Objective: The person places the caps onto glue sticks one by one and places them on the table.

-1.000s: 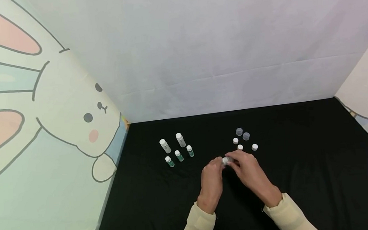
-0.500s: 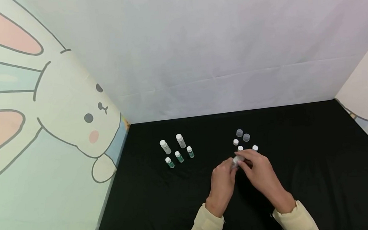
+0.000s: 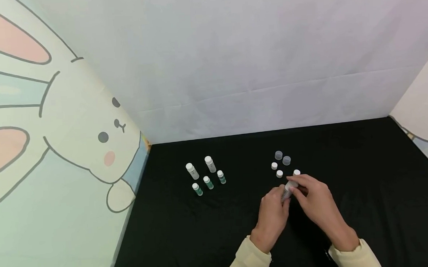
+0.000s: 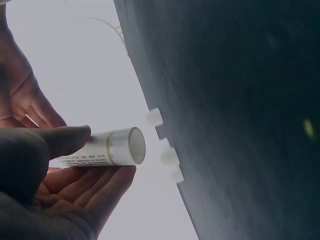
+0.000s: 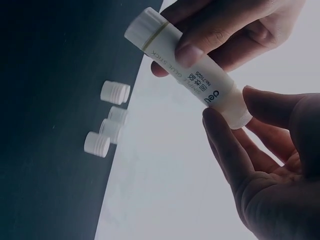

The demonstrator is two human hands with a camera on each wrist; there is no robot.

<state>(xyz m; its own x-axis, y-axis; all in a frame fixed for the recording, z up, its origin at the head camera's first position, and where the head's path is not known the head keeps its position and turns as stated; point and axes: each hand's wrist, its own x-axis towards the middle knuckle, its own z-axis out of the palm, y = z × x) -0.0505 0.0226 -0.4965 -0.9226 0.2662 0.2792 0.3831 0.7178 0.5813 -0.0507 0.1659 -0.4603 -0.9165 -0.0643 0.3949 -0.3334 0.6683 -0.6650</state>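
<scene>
A white glue stick (image 5: pixel 192 70) with printed lettering is held in the air, tilted, between both hands. My left hand (image 3: pixel 272 214) grips its body, thumb on one side and fingers on the other in the left wrist view. Thumb and fingertips of my right hand (image 3: pixel 317 197) pinch the ridged white end, beyond the large logo. The opposite end, past a thin yellowish line, is translucent. Just beyond the hands on the black cloth lie small white caps (image 3: pixel 279 174) and two translucent caps (image 3: pixel 286 160); the right hand is very near the rightmost white cap (image 3: pixel 296 172).
To the left on the black tablecloth (image 3: pixel 175 232) stand two white tubes (image 3: pixel 192 171) with white tops. In front of them are three shorter green tubes (image 3: pixel 208 183), also white-topped. A pale cloth wall (image 3: pixel 254 67) rises behind the table, and a rabbit-printed panel (image 3: pixel 75 128) on the left.
Both hands have moved right and slightly toward the person, carrying the glue stick along. More of its body shows between the hands now. The tubes and caps on the table stay put.
</scene>
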